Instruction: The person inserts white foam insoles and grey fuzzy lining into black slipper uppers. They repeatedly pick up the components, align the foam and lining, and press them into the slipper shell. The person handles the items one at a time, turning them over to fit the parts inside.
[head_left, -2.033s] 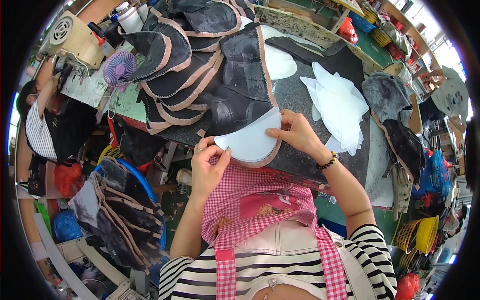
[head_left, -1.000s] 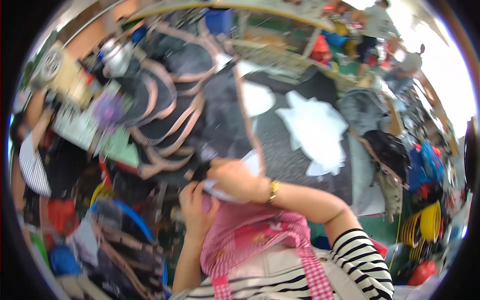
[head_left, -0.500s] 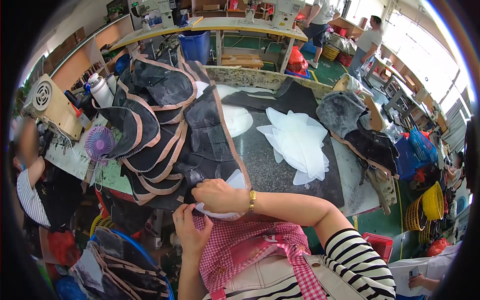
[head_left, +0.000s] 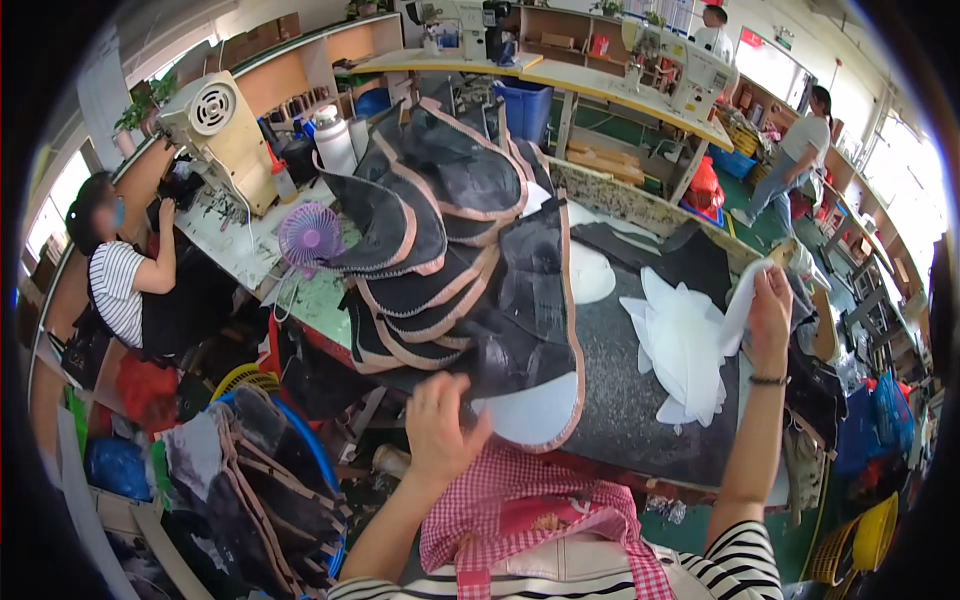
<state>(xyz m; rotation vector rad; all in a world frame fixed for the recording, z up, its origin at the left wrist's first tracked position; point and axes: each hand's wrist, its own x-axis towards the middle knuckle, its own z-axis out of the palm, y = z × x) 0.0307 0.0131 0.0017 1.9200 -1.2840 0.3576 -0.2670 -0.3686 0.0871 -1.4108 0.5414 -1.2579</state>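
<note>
The dark worktable [head_left: 620, 430] carried a stack of black panels [head_left: 415, 295], scuffed, with toothed tan edging. The nearest panel [head_left: 535, 290] lay lengthwise toward the person, its rounded end at the table's front edge. To its right lay a pile of thin, smooth white pieces [head_left: 680, 345], pointed and overlapping. A curved white insert [head_left: 530, 412] lay on the rounded end, nearer the left hand [head_left: 440, 425], whose fingers were loosely spread; contact could not be determined. The right hand [head_left: 770, 310] pinched a white sheet [head_left: 738, 312] beside the pile, its long axis slanting down-left from the fingertips.
</note>
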